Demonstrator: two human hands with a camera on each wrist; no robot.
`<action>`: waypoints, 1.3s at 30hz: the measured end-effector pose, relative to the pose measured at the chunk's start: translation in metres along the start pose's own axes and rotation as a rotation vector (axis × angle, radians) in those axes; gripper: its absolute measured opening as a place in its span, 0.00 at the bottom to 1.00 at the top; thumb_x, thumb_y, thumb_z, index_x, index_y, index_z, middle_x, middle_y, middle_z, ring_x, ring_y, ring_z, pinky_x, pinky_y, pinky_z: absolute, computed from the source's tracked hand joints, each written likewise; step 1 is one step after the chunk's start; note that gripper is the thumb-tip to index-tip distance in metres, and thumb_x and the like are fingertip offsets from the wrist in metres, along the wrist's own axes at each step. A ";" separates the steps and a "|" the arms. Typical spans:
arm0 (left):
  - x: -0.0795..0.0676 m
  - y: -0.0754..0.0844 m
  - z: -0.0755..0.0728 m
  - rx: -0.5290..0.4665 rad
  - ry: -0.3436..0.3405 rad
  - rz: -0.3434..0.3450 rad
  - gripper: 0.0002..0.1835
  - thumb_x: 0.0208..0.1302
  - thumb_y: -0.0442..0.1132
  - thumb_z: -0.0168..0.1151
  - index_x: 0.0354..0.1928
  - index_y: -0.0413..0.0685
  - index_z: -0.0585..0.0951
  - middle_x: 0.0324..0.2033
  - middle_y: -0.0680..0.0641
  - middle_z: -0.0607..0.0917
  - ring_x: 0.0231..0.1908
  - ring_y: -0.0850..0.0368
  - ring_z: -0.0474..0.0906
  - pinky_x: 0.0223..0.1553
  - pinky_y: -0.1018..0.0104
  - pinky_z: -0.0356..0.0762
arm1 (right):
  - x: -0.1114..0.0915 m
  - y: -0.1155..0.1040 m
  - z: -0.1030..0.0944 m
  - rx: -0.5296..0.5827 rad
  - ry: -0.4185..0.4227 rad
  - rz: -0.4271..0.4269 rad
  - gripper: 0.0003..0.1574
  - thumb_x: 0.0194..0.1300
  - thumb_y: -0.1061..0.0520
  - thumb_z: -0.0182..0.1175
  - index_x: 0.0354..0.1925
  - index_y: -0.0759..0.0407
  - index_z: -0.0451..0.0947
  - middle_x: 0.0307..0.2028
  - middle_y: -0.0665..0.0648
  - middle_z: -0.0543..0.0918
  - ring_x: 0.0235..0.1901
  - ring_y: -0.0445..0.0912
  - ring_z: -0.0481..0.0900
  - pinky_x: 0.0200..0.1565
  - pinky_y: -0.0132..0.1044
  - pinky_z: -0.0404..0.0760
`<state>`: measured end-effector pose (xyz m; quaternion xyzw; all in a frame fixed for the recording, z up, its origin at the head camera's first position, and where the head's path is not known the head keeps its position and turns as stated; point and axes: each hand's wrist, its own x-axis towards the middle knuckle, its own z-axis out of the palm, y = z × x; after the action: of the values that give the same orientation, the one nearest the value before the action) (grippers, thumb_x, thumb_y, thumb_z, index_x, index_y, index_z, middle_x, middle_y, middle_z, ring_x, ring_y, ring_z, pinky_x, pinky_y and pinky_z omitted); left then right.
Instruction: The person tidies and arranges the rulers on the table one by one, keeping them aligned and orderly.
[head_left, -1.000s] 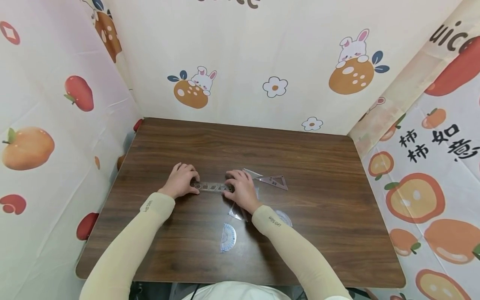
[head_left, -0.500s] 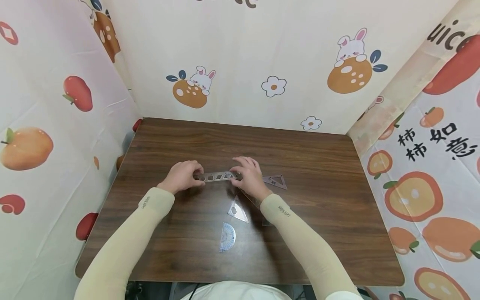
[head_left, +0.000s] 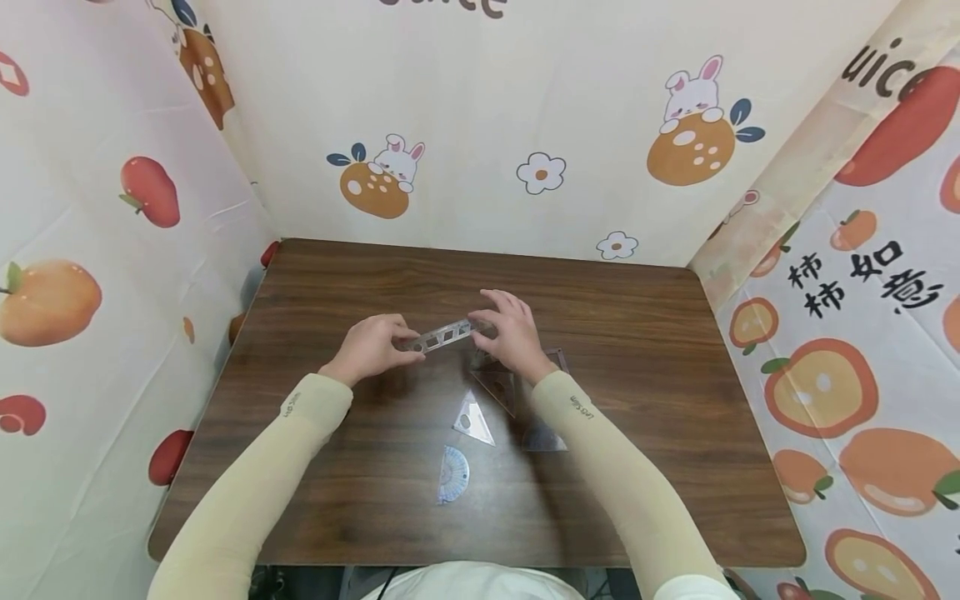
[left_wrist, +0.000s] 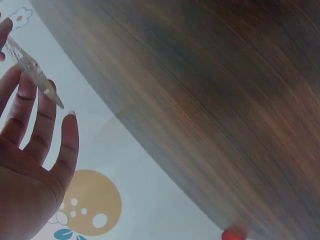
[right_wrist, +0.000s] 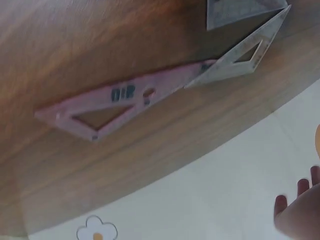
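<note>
A clear template ruler (head_left: 444, 336) with cut-out shapes is held above the table between both hands, its right end higher in the head view. My left hand (head_left: 372, 348) pinches the left end between thumb and fingers. The right hand (head_left: 512, 335) grips the other end, covering it. In the left wrist view the ruler (left_wrist: 36, 74) appears nearly edge-on against the fingers. Below the right hand lie a pink set square (right_wrist: 114, 96) and a clear set square (right_wrist: 220, 71), overlapping at their tips. Only the right fingers' ends (right_wrist: 302, 189) show in the right wrist view.
A small clear set square (head_left: 473, 419) and a clear half-round protractor (head_left: 453, 475) lie nearer the person. Another clear piece (head_left: 545, 437) is partly covered by the right sleeve. Printed curtains (head_left: 465, 125) border the wooden table (head_left: 360, 483) at the back and sides.
Both hands have moved the ruler up and to the right in the head view, and its right end has tilted upward. More of the pieces beneath the right forearm now show.
</note>
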<state>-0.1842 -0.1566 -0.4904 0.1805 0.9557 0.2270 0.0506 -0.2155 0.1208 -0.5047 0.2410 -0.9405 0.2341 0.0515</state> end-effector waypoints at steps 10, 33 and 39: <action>0.001 0.008 0.001 0.009 0.101 -0.052 0.18 0.55 0.56 0.78 0.44 0.55 0.92 0.32 0.52 0.86 0.29 0.57 0.75 0.35 0.61 0.69 | -0.003 -0.009 0.014 0.099 0.184 0.106 0.28 0.64 0.48 0.72 0.61 0.53 0.82 0.73 0.60 0.71 0.74 0.59 0.66 0.75 0.60 0.59; 0.003 0.036 0.011 -0.020 0.200 -0.140 0.24 0.54 0.57 0.78 0.47 0.50 0.91 0.33 0.49 0.89 0.29 0.53 0.81 0.39 0.54 0.75 | 0.002 -0.030 0.020 0.268 0.162 0.413 0.45 0.65 0.40 0.70 0.73 0.56 0.70 0.68 0.61 0.77 0.69 0.57 0.73 0.72 0.55 0.64; 0.004 0.039 0.010 -0.118 0.152 -0.151 0.25 0.54 0.56 0.79 0.47 0.45 0.90 0.32 0.47 0.86 0.29 0.56 0.77 0.30 0.62 0.72 | 0.004 -0.026 0.018 0.305 0.134 0.393 0.47 0.65 0.42 0.70 0.75 0.57 0.67 0.70 0.62 0.74 0.71 0.59 0.70 0.74 0.56 0.63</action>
<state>-0.1738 -0.1180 -0.4816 0.0871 0.9526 0.2914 0.0057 -0.2060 0.0902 -0.5092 0.0427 -0.9175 0.3942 0.0304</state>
